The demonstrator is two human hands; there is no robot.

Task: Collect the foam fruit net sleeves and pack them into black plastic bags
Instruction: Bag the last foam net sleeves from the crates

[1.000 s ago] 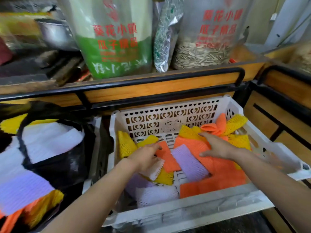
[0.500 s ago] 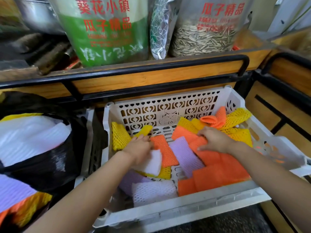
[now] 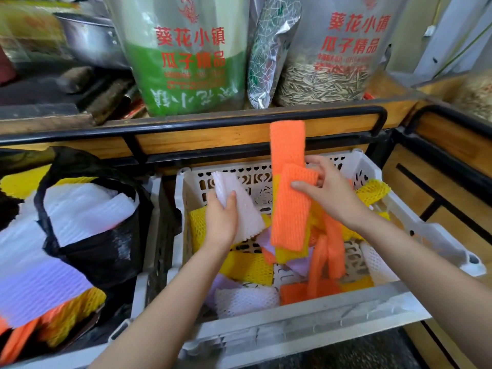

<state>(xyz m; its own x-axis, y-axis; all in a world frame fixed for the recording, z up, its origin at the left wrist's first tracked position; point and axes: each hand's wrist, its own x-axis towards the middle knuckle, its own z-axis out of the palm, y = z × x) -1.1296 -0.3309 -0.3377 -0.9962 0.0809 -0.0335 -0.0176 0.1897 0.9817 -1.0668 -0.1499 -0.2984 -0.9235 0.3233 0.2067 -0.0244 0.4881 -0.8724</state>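
Note:
A white slotted crate point(image 3: 415, 222) holds several loose foam net sleeves in yellow point(image 3: 250, 266), orange, lilac and white. My left hand point(image 3: 222, 219) grips a white foam sleeve point(image 3: 239, 206) lifted above the crate's left side. My right hand point(image 3: 327, 191) pinches a bunch of orange foam sleeves point(image 3: 288, 187) raised above the crate, their ends hanging down and one standing up. To the left a black plastic bag point(image 3: 106, 249) stands open, stuffed with white sleeves point(image 3: 85, 209).
A wooden shelf with a black rail point(image 3: 239, 121) runs behind the crate and carries large bags of sunflower seeds point(image 3: 332, 49). More lilac, orange and yellow sleeves point(image 3: 40, 288) lie at the lower left. A wooden counter point(image 3: 452, 161) stands to the right.
Both hands were pressing down among the sleeves in the crate. Now the left hand has lifted a white sleeve and the right hand has raised a bunch of orange ones.

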